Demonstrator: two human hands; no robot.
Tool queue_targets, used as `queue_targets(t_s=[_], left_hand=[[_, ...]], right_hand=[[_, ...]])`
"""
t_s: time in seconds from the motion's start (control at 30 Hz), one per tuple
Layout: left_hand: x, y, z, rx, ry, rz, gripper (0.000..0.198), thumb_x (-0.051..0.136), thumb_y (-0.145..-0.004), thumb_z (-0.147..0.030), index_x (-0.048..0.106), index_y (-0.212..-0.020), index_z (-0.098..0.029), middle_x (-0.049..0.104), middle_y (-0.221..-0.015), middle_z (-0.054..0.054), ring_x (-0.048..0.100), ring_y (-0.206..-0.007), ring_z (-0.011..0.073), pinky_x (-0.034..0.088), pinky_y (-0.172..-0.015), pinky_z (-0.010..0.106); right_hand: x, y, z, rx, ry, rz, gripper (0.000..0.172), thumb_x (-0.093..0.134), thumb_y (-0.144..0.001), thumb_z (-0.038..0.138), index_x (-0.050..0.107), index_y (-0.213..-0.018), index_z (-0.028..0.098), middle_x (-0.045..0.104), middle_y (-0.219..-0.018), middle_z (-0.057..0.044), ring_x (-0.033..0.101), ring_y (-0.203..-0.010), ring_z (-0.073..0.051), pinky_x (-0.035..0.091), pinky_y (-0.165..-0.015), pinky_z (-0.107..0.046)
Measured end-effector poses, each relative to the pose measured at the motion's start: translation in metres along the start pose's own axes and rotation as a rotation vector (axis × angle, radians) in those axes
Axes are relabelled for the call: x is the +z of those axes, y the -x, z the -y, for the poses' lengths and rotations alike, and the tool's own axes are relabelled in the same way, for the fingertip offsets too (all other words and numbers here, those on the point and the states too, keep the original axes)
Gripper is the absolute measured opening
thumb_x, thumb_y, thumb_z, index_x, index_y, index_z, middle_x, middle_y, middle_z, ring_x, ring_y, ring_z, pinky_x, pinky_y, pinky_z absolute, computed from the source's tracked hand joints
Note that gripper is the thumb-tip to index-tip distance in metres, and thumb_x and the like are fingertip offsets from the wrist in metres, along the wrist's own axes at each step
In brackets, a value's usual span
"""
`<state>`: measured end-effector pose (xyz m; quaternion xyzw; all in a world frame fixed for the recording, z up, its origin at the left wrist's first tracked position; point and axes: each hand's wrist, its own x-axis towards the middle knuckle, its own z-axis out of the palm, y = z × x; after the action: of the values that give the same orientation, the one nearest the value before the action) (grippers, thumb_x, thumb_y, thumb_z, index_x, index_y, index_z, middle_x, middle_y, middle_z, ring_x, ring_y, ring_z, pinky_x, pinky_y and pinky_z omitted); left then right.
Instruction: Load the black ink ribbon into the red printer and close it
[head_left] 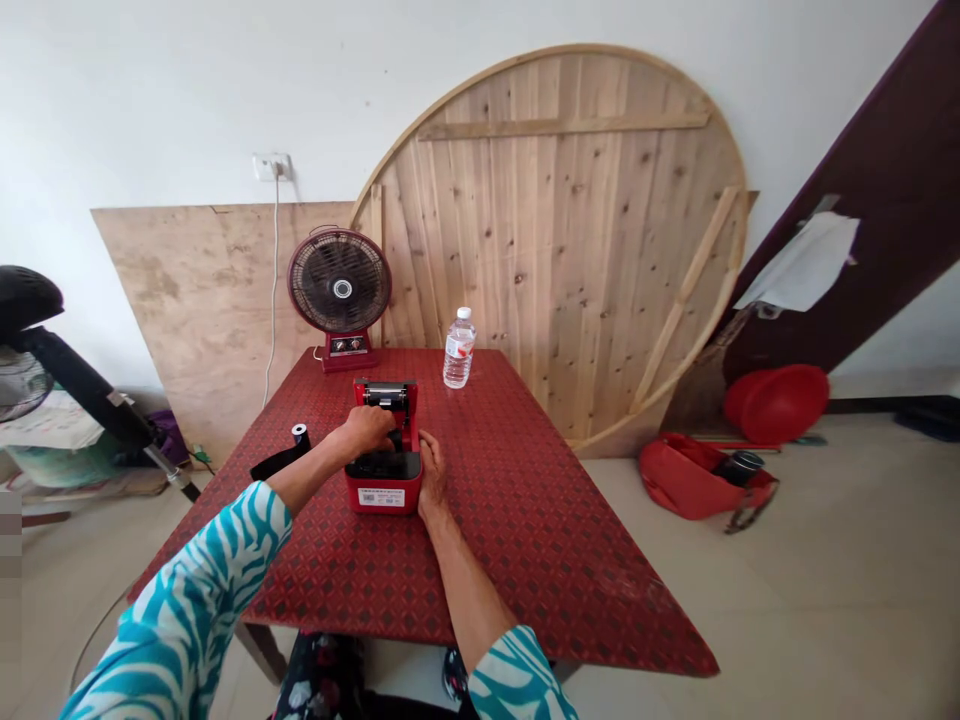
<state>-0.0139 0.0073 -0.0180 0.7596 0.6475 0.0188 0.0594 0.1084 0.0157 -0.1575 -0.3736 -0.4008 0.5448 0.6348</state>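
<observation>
Red open printer [382,488] under left hand [367,430]

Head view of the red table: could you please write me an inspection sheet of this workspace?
Surface: table with red patterned cover.
Job's things: red printer, lid open, mid-table; black roll lies apart, to its left.
Clutter: fan and water bottle at the far edge.
Grips: left hand reaches into the printer's open top, grip unreadable; right hand lies open against its right side.
Cables: white cable hangs from wall socket.
Surroundings: round wooden board leans on the wall; red bag and red basin on the floor.
</observation>
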Motion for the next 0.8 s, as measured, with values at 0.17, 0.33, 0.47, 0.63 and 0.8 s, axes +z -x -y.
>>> queue_targets(t_s=[0.17, 0.33, 0.47, 0.63, 0.8], left_hand=[[0.006, -0.020, -0.003, 0.021, -0.003, 0.086, 0.013, 0.074, -0.061, -0.012, 0.074, -0.073, -0.018, 0.075, -0.085, 0.015, 0.070, -0.092, 0.0344, 0.052, -0.078, 0.038], [-0.008, 0.008, 0.012, 0.129, 0.142, 0.080, 0.018, 0.066, -0.078, -0.031, 0.076, -0.091, -0.024, 0.077, -0.092, 0.004, 0.070, -0.091, 0.0239, 0.051, -0.077, 0.028], [-0.010, 0.051, 0.026, 0.176, 0.465, -0.014, 0.038, 0.058, -0.085, -0.044, 0.071, -0.113, -0.023, 0.075, -0.108, 0.003, 0.069, -0.098, 0.0225, 0.050, -0.085, 0.027], [0.007, 0.070, 0.027, 0.166, 0.497, -0.104, 0.032, 0.061, -0.082, -0.036, 0.072, -0.110, -0.024, 0.074, -0.111, 0.002, 0.068, -0.100, 0.0223, 0.049, -0.090, 0.030], [0.017, 0.071, 0.020, 0.261, 0.400, -0.290, 0.025, 0.052, -0.090, -0.030, 0.073, -0.100, -0.023, 0.076, -0.099, 0.004, 0.069, -0.091, 0.0193, 0.049, -0.086, 0.031]], right_hand=[[0.001, 0.000, -0.001, 0.012, -0.009, 0.005, 0.045, 0.056, -0.076, 0.052, 0.067, -0.108, 0.022, 0.071, -0.101, -0.004, 0.061, -0.098, -0.022, 0.046, -0.083, -0.033], [0.000, 0.001, 0.001, 0.006, -0.001, 0.002, 0.044, 0.057, -0.076, 0.053, 0.068, -0.106, 0.022, 0.072, -0.101, -0.003, 0.061, -0.099, -0.022, 0.046, -0.082, -0.032], [0.000, 0.001, 0.000, 0.016, -0.015, 0.025, 0.046, 0.057, -0.077, 0.055, 0.067, -0.108, 0.023, 0.072, -0.097, -0.002, 0.062, -0.094, -0.021, 0.046, -0.082, -0.032], [-0.001, 0.000, -0.002, 0.018, -0.008, 0.025, 0.048, 0.057, -0.076, 0.057, 0.068, -0.108, 0.023, 0.072, -0.097, -0.003, 0.062, -0.093, -0.021, 0.046, -0.081, -0.033], [-0.001, 0.001, 0.001, 0.003, -0.008, 0.020, 0.048, 0.058, -0.075, 0.056, 0.068, -0.108, 0.022, 0.072, -0.097, -0.003, 0.062, -0.094, -0.021, 0.046, -0.081, -0.032]])
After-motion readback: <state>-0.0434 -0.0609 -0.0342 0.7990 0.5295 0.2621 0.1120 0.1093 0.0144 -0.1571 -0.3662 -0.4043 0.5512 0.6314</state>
